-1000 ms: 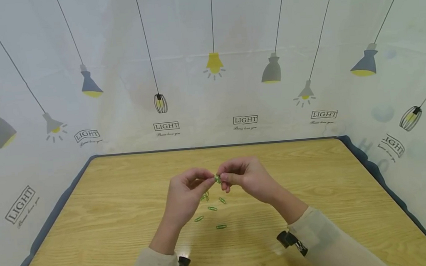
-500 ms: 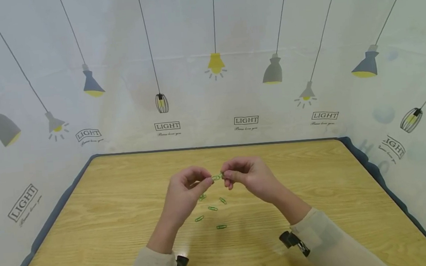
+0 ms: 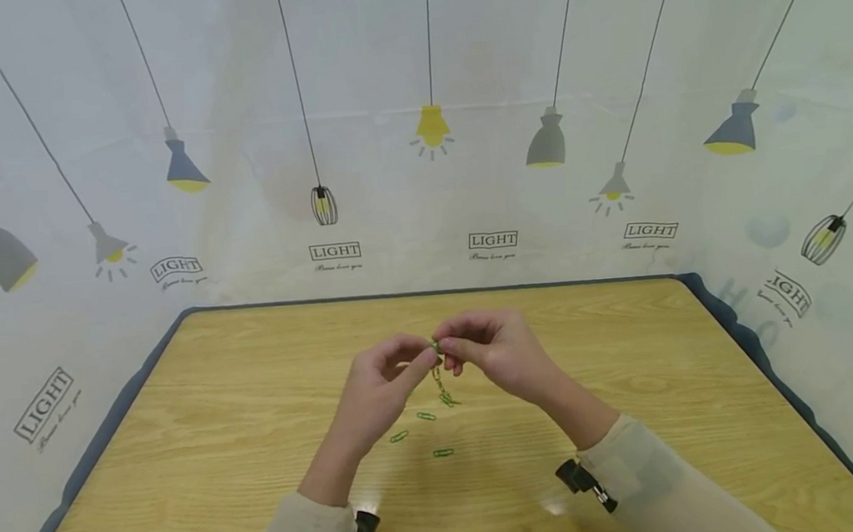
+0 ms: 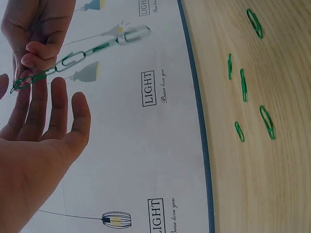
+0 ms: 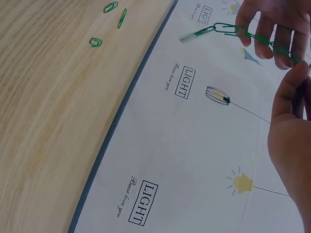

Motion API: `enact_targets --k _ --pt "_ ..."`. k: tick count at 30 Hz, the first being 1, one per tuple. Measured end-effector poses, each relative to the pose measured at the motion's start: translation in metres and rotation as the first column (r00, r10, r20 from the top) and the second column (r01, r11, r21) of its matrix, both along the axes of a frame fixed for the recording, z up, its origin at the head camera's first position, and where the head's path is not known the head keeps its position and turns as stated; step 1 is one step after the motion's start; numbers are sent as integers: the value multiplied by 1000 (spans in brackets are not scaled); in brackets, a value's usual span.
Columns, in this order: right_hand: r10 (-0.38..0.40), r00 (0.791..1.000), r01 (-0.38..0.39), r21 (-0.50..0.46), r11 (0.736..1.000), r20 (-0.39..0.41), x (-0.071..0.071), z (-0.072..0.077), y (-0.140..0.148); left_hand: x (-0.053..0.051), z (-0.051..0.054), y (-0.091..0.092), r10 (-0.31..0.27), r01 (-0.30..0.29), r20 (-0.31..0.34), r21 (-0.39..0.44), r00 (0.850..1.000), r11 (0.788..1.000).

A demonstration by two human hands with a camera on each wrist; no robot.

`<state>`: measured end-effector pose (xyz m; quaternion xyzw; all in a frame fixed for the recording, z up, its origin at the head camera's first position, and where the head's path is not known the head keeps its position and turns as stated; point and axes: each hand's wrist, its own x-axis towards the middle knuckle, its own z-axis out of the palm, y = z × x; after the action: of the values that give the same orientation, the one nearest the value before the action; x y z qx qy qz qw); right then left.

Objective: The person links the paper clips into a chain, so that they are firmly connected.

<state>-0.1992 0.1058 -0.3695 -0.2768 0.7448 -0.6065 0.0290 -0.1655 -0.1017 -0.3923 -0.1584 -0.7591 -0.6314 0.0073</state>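
Note:
A chain of linked green paper clips (image 4: 73,59) hangs from the fingertips of both hands, which meet above the middle of the table. My left hand (image 3: 376,395) pinches the top end of the chain between thumb and finger. Touching it from the other side, my right hand (image 3: 500,356) pinches a clip at that same end. The fingers partly cover the joined clips there, so their exact linking is hidden. In the right wrist view the chain (image 5: 228,29) swings out past the left fingers, its free end blurred.
Several loose green paper clips, among them one paper clip (image 3: 444,452) nearest me, lie on the wooden table (image 3: 185,452) below the hands. A white backdrop (image 3: 381,69) printed with lamps rises behind and beside the table. A dark edging strip (image 3: 436,292) runs along the table's back.
Half a second ago the hands stood slightly apart with a clip stretched between them. They have come together again, and the chain now hangs visibly below the fingertips.

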Motion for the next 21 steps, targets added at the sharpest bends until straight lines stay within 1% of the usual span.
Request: enact_targets --k 5,12,15,19,21 --pt "-8 1000 8 11 1000 -21 1 0 -2 0 0 0 33 -33 6 7 999 999" --pt "-31 998 33 49 998 -49 -1 -4 -3 -2 -2 -3 58 -58 -14 -7 998 998" --pt "-32 998 35 54 998 -50 -2 -5 -2 -3 -3 -5 56 -56 -26 -7 998 998" --pt "-13 999 15 50 999 -52 -3 -7 0 -4 -5 -7 49 -50 -33 -8 998 999" --pt "-13 999 15 49 999 -39 -7 -9 0 -5 -5 -8 55 -56 -40 -10 998 998"
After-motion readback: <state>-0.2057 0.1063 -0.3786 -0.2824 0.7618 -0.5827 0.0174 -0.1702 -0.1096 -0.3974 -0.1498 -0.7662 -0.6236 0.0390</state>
